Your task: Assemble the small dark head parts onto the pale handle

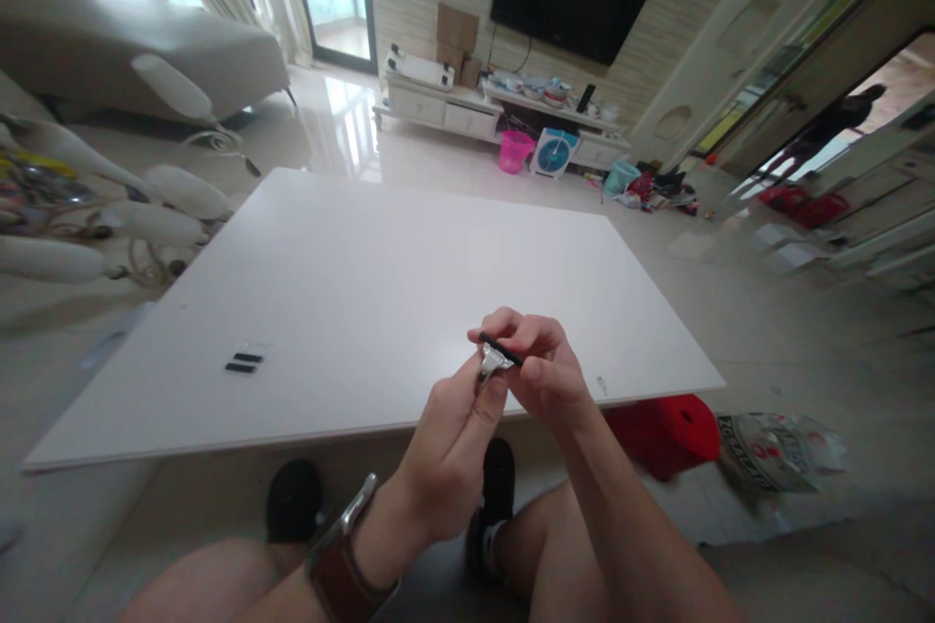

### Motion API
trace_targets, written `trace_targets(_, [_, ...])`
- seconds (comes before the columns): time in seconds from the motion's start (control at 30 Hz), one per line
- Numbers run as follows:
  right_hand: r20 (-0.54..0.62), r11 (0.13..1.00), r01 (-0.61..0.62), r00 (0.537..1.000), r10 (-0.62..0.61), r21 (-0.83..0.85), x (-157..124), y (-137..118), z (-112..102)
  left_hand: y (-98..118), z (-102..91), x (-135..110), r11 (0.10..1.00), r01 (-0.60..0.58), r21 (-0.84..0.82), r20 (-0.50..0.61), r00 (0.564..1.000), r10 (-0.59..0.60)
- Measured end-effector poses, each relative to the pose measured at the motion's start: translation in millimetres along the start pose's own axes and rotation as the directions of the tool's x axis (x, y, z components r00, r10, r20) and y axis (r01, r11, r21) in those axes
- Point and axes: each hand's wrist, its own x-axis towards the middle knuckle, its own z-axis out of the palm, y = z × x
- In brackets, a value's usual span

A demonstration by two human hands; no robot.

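Note:
My left hand (460, 438), with a watch on its wrist, is closed around what looks like a razor (494, 359) with a silver, T-shaped head. Its handle is mostly hidden inside my fist. A black bar like a razor cartridge (500, 348) lies across the top of the silver head, pinched between the thumb and fingers of my right hand (547, 370). Both hands meet just above the front edge of the white table (380, 273). Farther left on the tabletop lie two black strips (244, 363), apparently in a clear holder.
A small clear piece (601, 384) rests near the table's front right edge. On the floor beyond that corner are a red bin (668, 433) and a printed plastic bag (774, 453). A lamp with white shades (175, 88) stands left. Another person (825, 131) is at the far right doorway.

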Motion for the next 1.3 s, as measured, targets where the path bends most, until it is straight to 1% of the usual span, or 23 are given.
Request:
trace_targets(0.07, [-0.041, 1.000, 0.001, 0.999, 0.000, 0.008, 0, 1, -1, 0, 2.0, 2, 0.995, 0.046, -0.089, 0.053, 0.998, -0.041])
trace_targets(0.13, [-0.109, 1.000, 0.009, 0.994, -0.007, 0.021, 0, 2, 0, 0, 4.0, 4, 0.984, 0.076, -0.161, 0.084, 0.994, -0.063])
trace_targets(0.23, [-0.213, 0.999, 0.020, 0.977, -0.010, 0.046, 1, 5, 3, -1, 5.7, 8, 0.977, 0.076, -0.198, 0.073, 0.995, -0.063])
trace_targets(0.37, [-0.307, 0.999, 0.032, 0.952, -0.019, 0.038, 2, 8, 4, -2, 5.5, 12, 0.974, 0.081, -0.211, 0.062, 0.996, -0.070])
trace_targets(0.5, [-0.301, 0.998, 0.028, 0.954, -0.007, 0.063, 2, 9, 4, -2, 4.3, 12, 0.977, 0.071, -0.200, 0.065, 0.996, -0.059])
trace_targets(0.7, [-0.213, 0.998, -0.018, 0.977, 0.030, 0.062, 0, 8, 8, -1, 0.8, 12, 0.985, 0.054, -0.163, 0.073, 0.996, -0.042])
trace_targets(0.83, [-0.204, 0.999, 0.000, 0.979, 0.007, 0.034, 1, 7, 5, 2, -2.3, 13, 0.977, 0.091, -0.194, 0.112, 0.991, -0.070])
trace_targets(1.0, [-0.177, 0.997, 0.031, 0.983, -0.042, -0.068, 0, 9, 2, 5, -8.3, 15, 0.977, 0.107, -0.186, 0.158, 0.984, -0.077])
trace_targets(1.07, [-0.189, 0.995, 0.057, 0.979, -0.072, -0.088, 0, 10, 3, 5, -10.3, 16, 0.978, 0.108, -0.176, 0.166, 0.983, -0.079])
trace_targets(1.13, [-0.232, 0.994, 0.063, 0.969, -0.083, -0.093, -1, 11, 4, 5, -11.2, 17, 0.977, 0.116, -0.177, 0.174, 0.981, -0.085])
trace_targets(1.23, [-0.296, 0.997, 0.051, 0.953, -0.066, -0.060, 0, 12, 6, 4, -10.4, 18, 0.963, 0.147, -0.224, 0.173, 0.979, -0.109])
trace_targets(1.3, [-0.314, 0.999, 0.044, 0.948, -0.048, -0.019, 0, 11, 5, 4, -9.5, 18, 0.951, 0.165, -0.261, 0.172, 0.978, -0.122])
